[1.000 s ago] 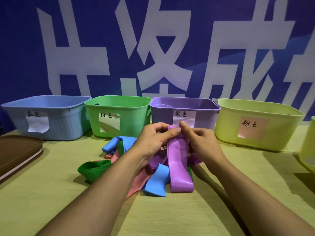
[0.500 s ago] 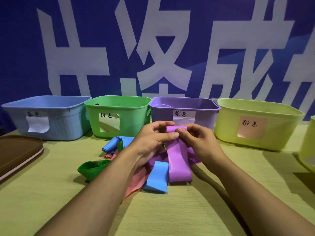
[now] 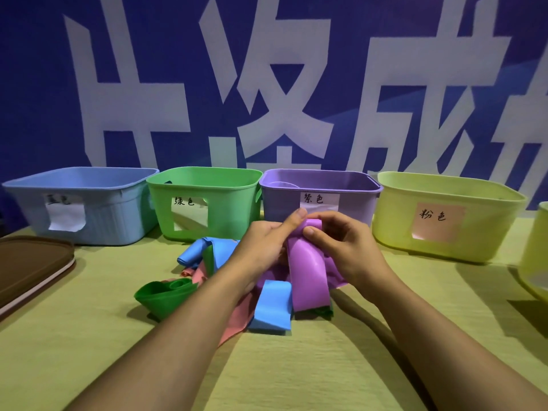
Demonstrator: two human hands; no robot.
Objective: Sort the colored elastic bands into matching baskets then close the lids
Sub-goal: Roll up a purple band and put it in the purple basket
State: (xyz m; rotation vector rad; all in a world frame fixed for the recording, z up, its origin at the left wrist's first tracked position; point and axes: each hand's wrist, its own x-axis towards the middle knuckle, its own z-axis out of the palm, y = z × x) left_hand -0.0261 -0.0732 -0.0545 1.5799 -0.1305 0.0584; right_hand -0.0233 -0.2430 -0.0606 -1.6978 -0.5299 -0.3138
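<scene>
Hands: both meet at the centre of the frame, just in front of the purple basket. Left hand (image 3: pixel 264 244) has its thumb and curled fingers pinching the upper end of the purple band; right hand (image 3: pixel 344 247) has its thumb pressed on the same end, fingers curled behind it.
Wall: blue banner (image 3: pixel 44 84) with large white characters fills the upper half of the frame.
Table: yellow-green cloth (image 3: pixel 296 375) covers the lower half; both forearms reach up across it from the bottom edge.
Blue basket (image 3: pixel 112 215): far left of the row, lid off, white paper label on its front.
Yellow-green basket (image 3: pixel 480 232): right of the row, lid off, pink label with handwriting.
Green basket (image 3: pixel 225 209): second from left, lid off, handwritten label.
Purple basket (image 3: pixel 281 200): third from left, touching the green one, lid off, white label partly hidden by the fingers.
Brown lid (image 3: pixel 29 268): lies flat at the left edge of the frame.
Second yellow-green container (image 3: pixel 536 262): cut off at the right edge.
Purple band (image 3: pixel 308 274): hangs from the hands as a loop, lower end resting on the pile.
Pile: beneath the hands, centre of frame. Green band (image 3: pixel 163 296) at its left, blue band (image 3: pixel 271 307) at front, pink band (image 3: pixel 237 321) under the left forearm, another blue band (image 3: pixel 192 250) at the back.
</scene>
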